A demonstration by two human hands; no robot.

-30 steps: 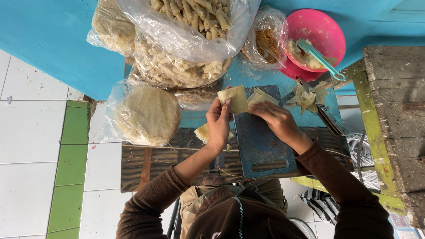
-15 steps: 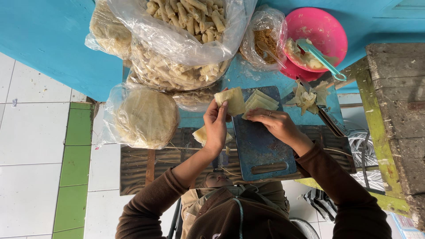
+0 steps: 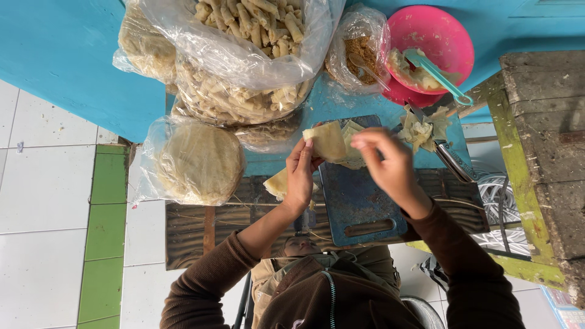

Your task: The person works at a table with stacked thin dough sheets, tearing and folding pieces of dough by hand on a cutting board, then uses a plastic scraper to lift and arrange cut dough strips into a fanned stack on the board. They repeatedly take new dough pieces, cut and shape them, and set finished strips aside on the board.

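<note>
My left hand (image 3: 300,175) holds up a pale, thin wrapper sheet (image 3: 329,140) above the far end of a blue cutting board (image 3: 359,204). My right hand (image 3: 390,166) is beside it, fingertips pinched at the sheet's right edge, over a few more sheets lying on the board. Another pale folded piece (image 3: 276,183) lies just left of the board, under my left wrist.
A bag of round flat wrappers (image 3: 196,161) sits at left. Big bags of rolled pieces (image 3: 250,42) lie beyond. A small bag of brown filling (image 3: 359,55), a pink bowl (image 3: 434,36) with a teal spoon (image 3: 440,74), scraps (image 3: 420,131) and a knife (image 3: 452,159) are at right.
My left hand has lifted the wrapper sheet higher off the board. My right hand has risen with it and shifted slightly right, fingers still at the sheet's edge.
</note>
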